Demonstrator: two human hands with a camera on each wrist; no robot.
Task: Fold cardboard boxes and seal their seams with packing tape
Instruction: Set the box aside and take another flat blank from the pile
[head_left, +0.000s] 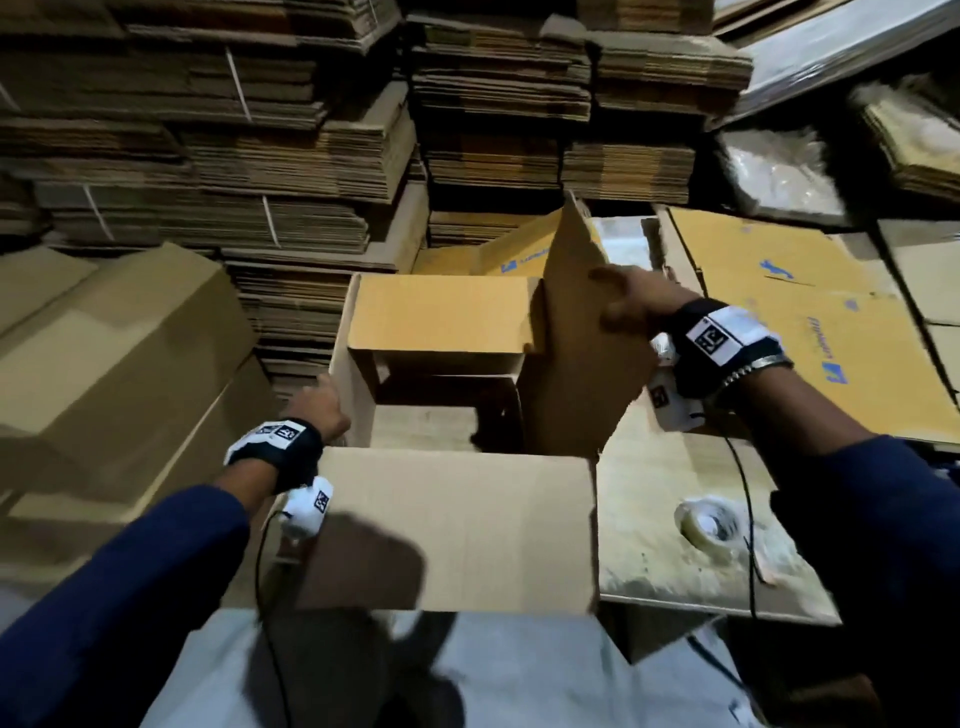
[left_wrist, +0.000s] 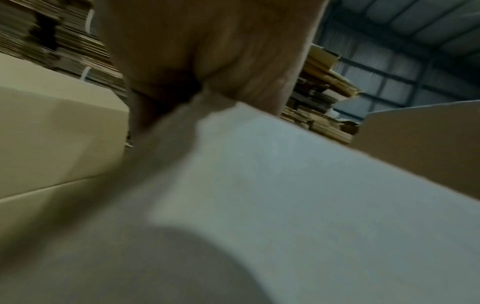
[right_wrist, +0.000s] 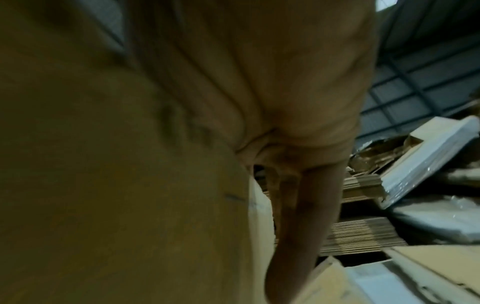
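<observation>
The right flap (head_left: 582, 332) is pinched upright by the right hand (head_left: 631, 304); the left flap (head_left: 350, 364) is held by the left hand (head_left: 319, 410), fingers hidden.

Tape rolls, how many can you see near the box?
1. The clear tape roll lies flat on the cardboard sheet right of the open box, below the right hand. Others may be hidden.

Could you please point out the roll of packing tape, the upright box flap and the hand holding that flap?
Packing tape roll (head_left: 707, 524): head view, on its clear rim.
Upright flap (head_left: 569, 364): head view, on its brown face.
Right hand (head_left: 631, 306): head view, on its back.
</observation>
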